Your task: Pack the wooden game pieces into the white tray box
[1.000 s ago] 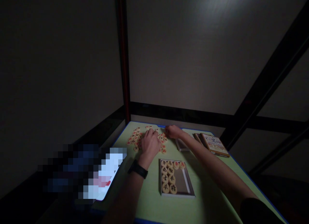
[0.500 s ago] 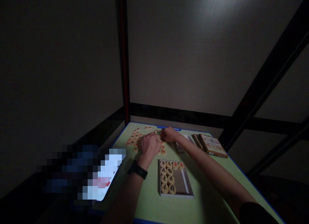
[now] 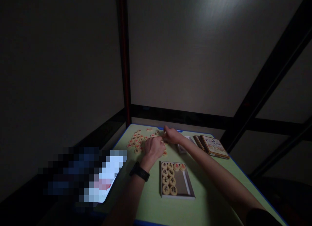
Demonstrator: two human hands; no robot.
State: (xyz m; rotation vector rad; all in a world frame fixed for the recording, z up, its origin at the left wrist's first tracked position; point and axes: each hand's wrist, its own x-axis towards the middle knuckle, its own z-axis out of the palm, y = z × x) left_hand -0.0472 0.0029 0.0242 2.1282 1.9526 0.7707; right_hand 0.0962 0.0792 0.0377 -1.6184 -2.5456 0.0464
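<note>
A loose spread of round Chinese chess pieces with red and black characters covers the far left of the green table. Over its right side is my left hand, its fingers curled down among the pieces and the tips hidden. My right hand reaches in from the right, just beyond the left one, with fingers bent toward the same pieces; whatever is in them is hidden. Closer to me lies a shallow open box. Black-character pieces fill its two left columns, and two red ones lie at its upper right.
Another shallow tray lies partly behind my right forearm. Flat decorated boxes rest at the table's right edge. A lit screen, partly pixelated, stands at the left. Walls rise behind the green table.
My left hand has curled its fingers more and shifted slightly right, uncovering pieces on its left. My right hand has moved a little right, its fingers changing pose. The box's contents look the same.
</note>
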